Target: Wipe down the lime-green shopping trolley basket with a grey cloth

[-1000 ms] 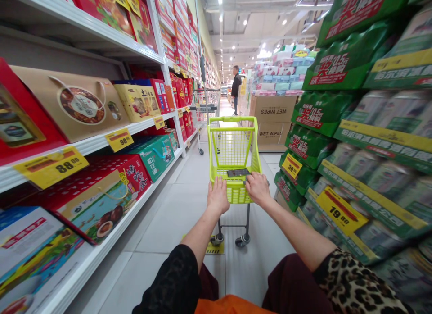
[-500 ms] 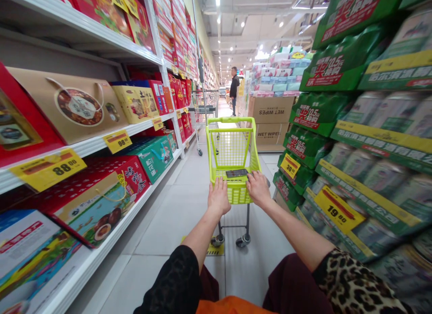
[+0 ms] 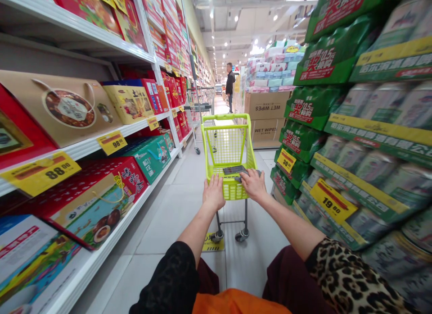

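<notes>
A small lime-green shopping cart (image 3: 228, 143) stands in the aisle straight ahead of me. My left hand (image 3: 213, 192) is closed over the near rim of the cart on its left side. My right hand (image 3: 253, 184) grips the same rim on the right, close to a dark phone (image 3: 232, 170) that lies flat in the cart's top tray. The basket looks empty apart from the phone.
Shelves of red, tan and green gift boxes (image 3: 101, 102) with yellow price tags line the left. Stacked green drink packs (image 3: 337, 125) wall the right. Ahead stand a metal cart (image 3: 199, 107), wet-wipes cartons (image 3: 266, 118) and a person in dark clothes (image 3: 230, 86). A yellow floor sticker (image 3: 212, 244) lies under the cart.
The view has shifted slightly left and down as the cart rolled a little forward along the aisle. Both hands have stayed on the rim.
</notes>
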A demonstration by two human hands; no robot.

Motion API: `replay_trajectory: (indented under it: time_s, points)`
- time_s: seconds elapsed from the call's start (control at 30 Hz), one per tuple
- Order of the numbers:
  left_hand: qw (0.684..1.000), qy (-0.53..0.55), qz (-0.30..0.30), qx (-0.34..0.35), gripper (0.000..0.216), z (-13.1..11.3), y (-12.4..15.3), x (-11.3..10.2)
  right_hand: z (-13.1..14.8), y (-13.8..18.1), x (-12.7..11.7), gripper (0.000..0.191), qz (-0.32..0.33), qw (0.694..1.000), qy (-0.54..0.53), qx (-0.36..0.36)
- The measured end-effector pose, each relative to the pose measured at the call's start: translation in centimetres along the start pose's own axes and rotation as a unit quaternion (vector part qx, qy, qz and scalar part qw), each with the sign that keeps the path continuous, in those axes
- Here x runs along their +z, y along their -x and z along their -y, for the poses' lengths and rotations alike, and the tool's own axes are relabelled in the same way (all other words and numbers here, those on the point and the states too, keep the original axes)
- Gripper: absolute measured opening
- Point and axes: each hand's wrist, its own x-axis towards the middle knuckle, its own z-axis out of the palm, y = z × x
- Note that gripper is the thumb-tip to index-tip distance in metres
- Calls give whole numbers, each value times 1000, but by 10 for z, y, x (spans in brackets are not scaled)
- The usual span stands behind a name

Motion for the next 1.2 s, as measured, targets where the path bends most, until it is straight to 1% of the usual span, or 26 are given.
replay_trajectory:
  time_s: [0.07,0.13,0.23,0.33,0.43,0.5,0.6,0.67,0.73,0.8,0.93,1.03,1.1,1.2]
  points:
    - [1000,3,3,-2,77,-2,-1,0,-7,0,-2,29,9,1000,-8,19]
    - [1000,5,9,-8,78,-3,-1,-1,-7,-1,-3,29,20,999,-20,30]
    - [1000,3,16,-10,79,-4,-1,-2,0,-2,-9,28,2,998,-43,54]
    - [1000,-5,14,-8,79,-3,-1,-2,10,-4,-20,29,-21,995,-83,49]
    - [1000,-10,8,-10,79,-2,-1,-1,17,-9,-26,30,-9,994,-88,60]
    - [1000,-10,6,-6,78,-1,0,0,19,-15,-23,26,-10,994,-63,94]
    - [1000,-9,4,6,78,1,0,0,13,-23,-11,20,-44,991,-26,123]
    - [1000,-9,0,12,78,2,1,1,7,-26,-3,19,-54,992,-17,113]
    - [1000,-7,-4,14,79,3,0,3,2,-25,3,20,-36,996,-18,77]
    - [1000,-5,-9,12,79,3,0,4,4,-20,6,26,-17,999,-17,42]
    - [1000,-4,-12,1,80,2,-2,6,26,-10,8,42,-14,999,-4,41]
    - [1000,-6,-7,-4,79,5,-2,4,40,-7,8,45,12,1000,1,29]
    - [1000,-8,-3,-2,77,9,-1,2,38,-7,6,44,26,1000,8,-4]
    - [1000,-11,3,8,76,13,0,-1,17,-7,0,39,35,998,26,-45]
